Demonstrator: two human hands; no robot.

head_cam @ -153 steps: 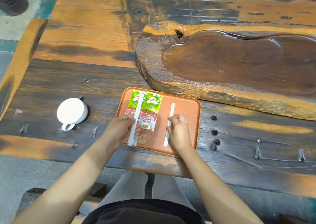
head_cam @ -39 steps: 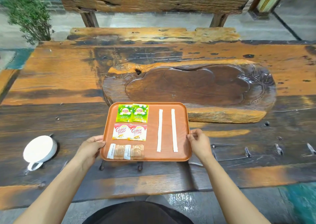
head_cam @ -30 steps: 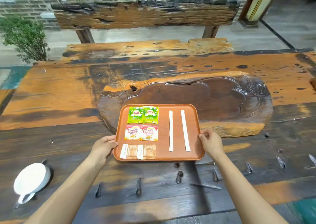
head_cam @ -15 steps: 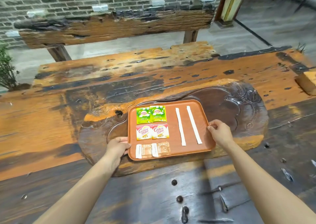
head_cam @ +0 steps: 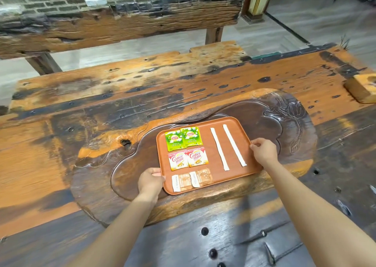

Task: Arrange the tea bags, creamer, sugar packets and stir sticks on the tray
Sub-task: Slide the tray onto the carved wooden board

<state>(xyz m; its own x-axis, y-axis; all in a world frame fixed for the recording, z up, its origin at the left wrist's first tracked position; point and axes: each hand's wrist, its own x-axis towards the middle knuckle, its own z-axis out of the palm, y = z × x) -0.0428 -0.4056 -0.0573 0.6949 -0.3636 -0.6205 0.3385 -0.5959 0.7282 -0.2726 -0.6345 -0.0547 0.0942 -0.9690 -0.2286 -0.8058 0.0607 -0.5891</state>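
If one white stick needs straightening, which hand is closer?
The right hand: it grips the orange plastic tray on the edge beside the white paper-wrapped stir sticks; the left hand holds the opposite edge.

Tray (head_cam: 205, 142) now farther forward, over carved slab (head_cam: 284, 124).

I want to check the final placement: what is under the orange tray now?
The tray lies over the dark carved wooden slab, in its hollow. The slab rests on the table. The tray hides the slab's surface beneath it, so whether it sits flat cannot be seen.
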